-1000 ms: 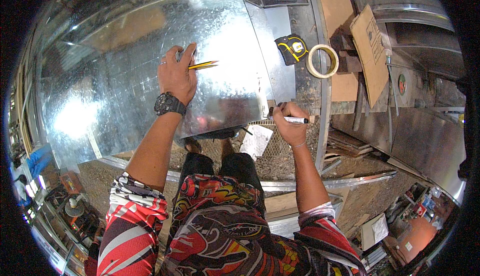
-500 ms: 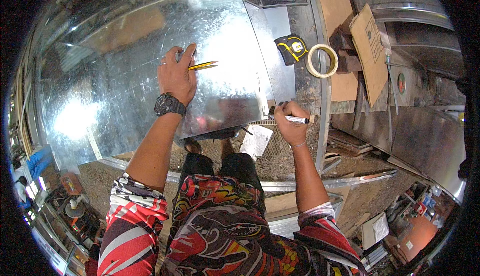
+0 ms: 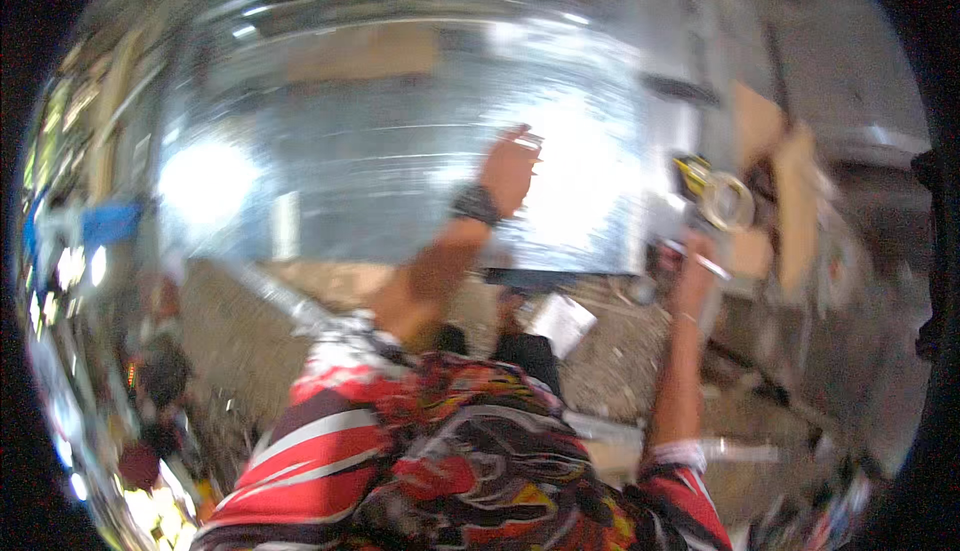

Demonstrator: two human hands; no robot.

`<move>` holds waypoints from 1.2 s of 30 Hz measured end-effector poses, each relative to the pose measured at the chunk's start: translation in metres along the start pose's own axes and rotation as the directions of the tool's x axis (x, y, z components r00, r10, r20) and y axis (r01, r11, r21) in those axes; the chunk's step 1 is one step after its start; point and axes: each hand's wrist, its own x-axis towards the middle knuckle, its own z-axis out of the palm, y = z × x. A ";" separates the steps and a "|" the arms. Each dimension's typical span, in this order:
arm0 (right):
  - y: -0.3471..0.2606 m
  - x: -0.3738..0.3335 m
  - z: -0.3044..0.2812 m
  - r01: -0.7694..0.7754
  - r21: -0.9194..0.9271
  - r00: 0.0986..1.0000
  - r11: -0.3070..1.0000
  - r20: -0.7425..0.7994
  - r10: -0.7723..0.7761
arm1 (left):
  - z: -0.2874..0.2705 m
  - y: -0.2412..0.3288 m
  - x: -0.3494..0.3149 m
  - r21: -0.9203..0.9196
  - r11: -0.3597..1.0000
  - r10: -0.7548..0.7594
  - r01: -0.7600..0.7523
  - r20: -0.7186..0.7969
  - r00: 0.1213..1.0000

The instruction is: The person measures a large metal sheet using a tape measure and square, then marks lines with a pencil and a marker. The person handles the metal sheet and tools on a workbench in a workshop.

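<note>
A large shiny sheet of metal (image 3: 370,181) lies before me, with strong glare on it. My left hand (image 3: 510,173), a dark watch at its wrist, is over the sheet's right half and seems to rest on it. Motion smears its fingers, so I cannot make out what they hold. Off the sheet's near right corner, my right hand (image 3: 692,259) is closed around a white marker (image 3: 713,268). Just beyond that hand are a roll of tape (image 3: 727,201) and a yellow and black tape measure (image 3: 690,173).
Cardboard pieces (image 3: 797,206) stand at the right of the bench. A dark flat bar (image 3: 680,89) lies beyond the tape measure. Below the sheet's near edge is a white paper (image 3: 562,324) on the gravelly ground. Blurred clutter fills the far left.
My view has swung, so the scene sits further right and is blurred. The right hand, still with the marker, has come nearer the tape roll. The left hand's pencil no longer shows clearly.
</note>
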 end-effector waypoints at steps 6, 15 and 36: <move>-0.057 -0.044 0.057 0.118 -0.028 0.992 0.993 -0.038 -0.119 | -0.060 0.030 -0.170 -0.277 0.957 0.104 -0.082 0.064 0.993; -0.064 -0.226 0.303 0.096 0.196 0.926 0.976 0.342 -0.160 | -0.046 -0.224 -0.522 -0.520 0.707 -0.359 0.479 0.320 0.877; -0.126 -0.286 0.598 0.151 0.303 0.766 0.941 0.566 -0.305 | -0.208 -0.359 -0.666 -0.597 0.041 -0.979 0.801 0.136 0.151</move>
